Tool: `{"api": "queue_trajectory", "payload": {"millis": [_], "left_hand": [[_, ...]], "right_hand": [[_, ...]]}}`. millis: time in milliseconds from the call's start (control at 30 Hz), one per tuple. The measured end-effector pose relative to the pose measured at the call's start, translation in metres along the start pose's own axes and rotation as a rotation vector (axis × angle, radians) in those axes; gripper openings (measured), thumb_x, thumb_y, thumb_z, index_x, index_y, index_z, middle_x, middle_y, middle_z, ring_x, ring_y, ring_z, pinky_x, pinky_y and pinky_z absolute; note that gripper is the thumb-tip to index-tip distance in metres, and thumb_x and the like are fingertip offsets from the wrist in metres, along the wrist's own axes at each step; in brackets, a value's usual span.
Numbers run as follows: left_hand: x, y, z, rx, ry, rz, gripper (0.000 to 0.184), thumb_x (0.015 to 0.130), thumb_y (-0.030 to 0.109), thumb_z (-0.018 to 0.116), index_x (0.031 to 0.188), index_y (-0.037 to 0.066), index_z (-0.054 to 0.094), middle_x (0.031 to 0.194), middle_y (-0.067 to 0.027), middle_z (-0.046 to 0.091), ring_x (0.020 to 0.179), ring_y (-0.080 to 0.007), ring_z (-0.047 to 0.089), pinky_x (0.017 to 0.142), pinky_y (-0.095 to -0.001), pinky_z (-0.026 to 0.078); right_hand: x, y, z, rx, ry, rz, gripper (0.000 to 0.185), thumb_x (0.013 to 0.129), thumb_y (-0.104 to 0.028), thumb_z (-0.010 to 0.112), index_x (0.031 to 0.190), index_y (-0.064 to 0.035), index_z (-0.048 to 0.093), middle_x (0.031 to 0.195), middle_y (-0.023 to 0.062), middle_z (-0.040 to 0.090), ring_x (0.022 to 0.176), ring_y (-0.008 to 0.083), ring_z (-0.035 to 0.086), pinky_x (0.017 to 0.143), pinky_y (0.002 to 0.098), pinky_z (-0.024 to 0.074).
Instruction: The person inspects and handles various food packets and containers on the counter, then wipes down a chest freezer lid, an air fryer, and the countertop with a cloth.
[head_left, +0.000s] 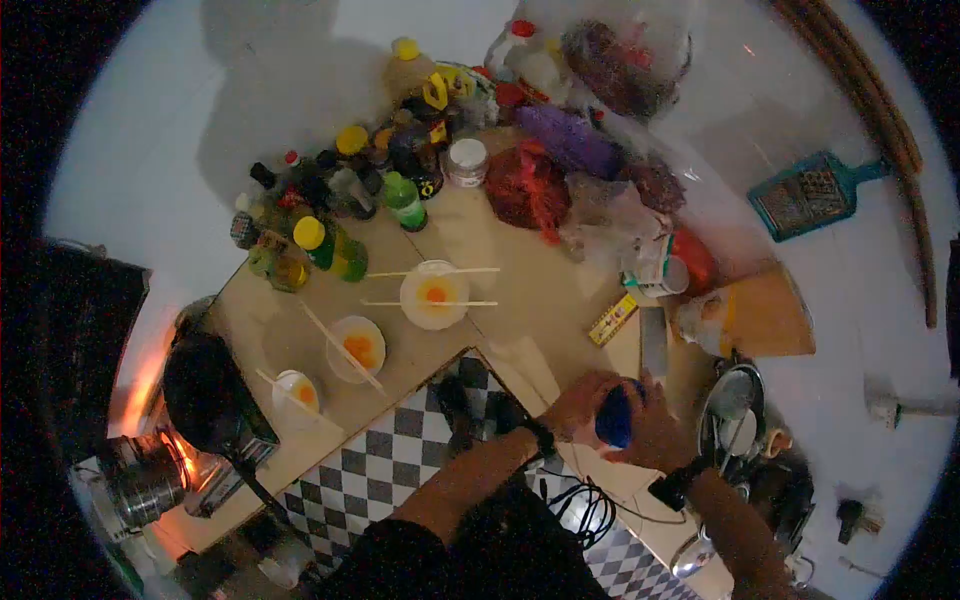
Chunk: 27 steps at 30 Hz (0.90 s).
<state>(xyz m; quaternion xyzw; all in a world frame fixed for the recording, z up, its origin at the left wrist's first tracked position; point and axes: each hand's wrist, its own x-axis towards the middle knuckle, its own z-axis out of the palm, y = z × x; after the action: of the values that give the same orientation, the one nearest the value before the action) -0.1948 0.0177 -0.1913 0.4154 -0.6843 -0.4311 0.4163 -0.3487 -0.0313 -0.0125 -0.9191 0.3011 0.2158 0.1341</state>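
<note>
My left hand (580, 405) and my right hand (655, 435) are wrapped round a small dark-blue rounded thing (617, 414), one on each side. It looks like a cup or lid, but its exact kind does not show. Just beyond the hands lies a cleaver with a broad grey blade (653, 340), and a yellow box (612, 320) is to its left. On the counter farther left stand three white bowls with orange egg yolk in them: a far bowl (435, 313), a middle bowl (345, 372) and a near bowl (284, 402). Chopsticks (430, 303) rest across the bowls.
A black wok (205, 395) sits on a stove at the left, with an orange glow beside it. Bottles, a green-labelled bottle (404, 203), a white-lidded jar (467, 163) and a red bag (527, 187) line the wall. A grater (815, 195) hangs at the right, above metal utensils (735, 400).
</note>
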Motion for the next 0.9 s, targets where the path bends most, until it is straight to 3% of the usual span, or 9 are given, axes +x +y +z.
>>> {"api": "queue_trajectory", "payload": {"millis": [67,100,200,267,467,600,700,800,900], "left_hand": [[-0.004,-0.023,0.018,-0.476,-0.133,-0.287,0.124,0.047,0.040,0.094,0.151,0.003,0.037,0.147,-0.0226,0.045,0.137,-0.0439,0.043,0.119,-0.0507,0.033],[-0.004,-0.023,0.016,-0.631,-0.167,-0.391,0.124,0.047,0.040,0.094,0.151,0.003,0.037,0.147,-0.0229,0.045,0.136,-0.0442,0.043,0.119,-0.0507,0.033],[-0.002,-0.012,0.010,0.004,0.065,0.083,0.125,0.046,0.041,0.094,0.150,0.001,0.038,0.146,-0.0238,0.046,0.135,-0.0450,0.044,0.119,-0.0505,0.033],[0.003,0.000,-0.001,0.090,0.039,0.092,0.125,0.045,0.040,0.095,0.149,0.001,0.040,0.144,-0.0236,0.047,0.135,-0.0449,0.044,0.119,-0.0503,0.033],[0.001,0.007,-0.003,0.017,0.046,-0.058,0.123,0.044,0.035,0.095,0.149,0.002,0.040,0.144,-0.0221,0.048,0.135,-0.0440,0.044,0.119,-0.0508,0.033],[0.004,-0.009,0.005,-0.001,-0.024,-0.039,0.122,0.046,0.035,0.095,0.150,0.002,0.040,0.143,-0.0218,0.048,0.136,-0.0434,0.044,0.119,-0.0511,0.034],[0.002,0.013,-0.016,-0.002,-0.001,-0.068,0.120,0.045,0.034,0.096,0.148,0.003,0.042,0.141,-0.0217,0.049,0.134,-0.0431,0.045,0.118,-0.0514,0.035],[0.004,0.011,-0.010,0.119,0.041,-0.096,0.118,0.043,0.033,0.096,0.144,0.005,0.044,0.140,-0.0219,0.049,0.132,-0.0426,0.046,0.116,-0.0517,0.037],[0.007,-0.014,0.006,-0.001,0.039,0.037,0.121,0.041,0.035,0.096,0.145,0.005,0.044,0.139,-0.0224,0.049,0.132,-0.0432,0.046,0.116,-0.0522,0.036]], "right_hand": [[0.009,-0.020,-0.003,0.622,0.030,0.719,0.118,0.071,-0.052,0.087,0.158,-0.0018,0.024,0.148,0.0375,0.037,0.133,0.0540,0.047,0.110,0.0581,0.0437],[0.012,-0.022,0.000,0.624,0.026,0.715,0.118,0.071,-0.052,0.087,0.158,-0.0018,0.024,0.148,0.0375,0.037,0.133,0.0540,0.047,0.110,0.0581,0.0437],[0.011,-0.022,0.013,0.696,-0.060,0.880,0.121,0.072,-0.061,0.083,0.155,0.0049,0.024,0.144,0.0405,0.039,0.131,0.0544,0.049,0.109,0.0586,0.0437],[0.009,-0.012,0.030,0.516,0.073,0.745,0.122,0.060,-0.049,0.094,0.152,0.0012,0.031,0.136,0.0292,0.056,0.113,0.0517,0.062,0.097,0.0568,0.0534],[0.003,0.016,0.016,0.069,0.091,-0.045,0.114,0.049,-0.033,0.090,0.151,-0.0107,0.044,0.143,0.0283,0.043,0.128,0.0516,0.047,0.104,0.0576,0.0465],[0.005,0.020,0.010,-0.119,0.085,-0.215,0.108,0.047,-0.027,0.089,0.148,-0.0174,0.050,0.148,0.0261,0.041,0.131,0.0511,0.045,0.106,0.0573,0.0451],[0.009,-0.002,-0.015,-0.070,0.092,-0.140,0.102,0.057,-0.020,0.090,0.147,-0.0034,0.044,0.145,0.0227,0.049,0.131,0.0473,0.047,0.108,0.0601,0.0416],[0.011,-0.019,-0.003,0.587,0.086,0.490,0.107,0.068,-0.031,0.092,0.151,0.0018,0.033,0.143,0.0219,0.052,0.130,0.0469,0.050,0.109,0.0584,0.0414],[0.007,-0.004,0.067,0.579,0.112,0.890,0.131,0.059,-0.053,0.094,0.154,0.0032,0.024,0.144,0.0333,0.043,0.130,0.0511,0.049,0.108,0.0558,0.0451]]}}
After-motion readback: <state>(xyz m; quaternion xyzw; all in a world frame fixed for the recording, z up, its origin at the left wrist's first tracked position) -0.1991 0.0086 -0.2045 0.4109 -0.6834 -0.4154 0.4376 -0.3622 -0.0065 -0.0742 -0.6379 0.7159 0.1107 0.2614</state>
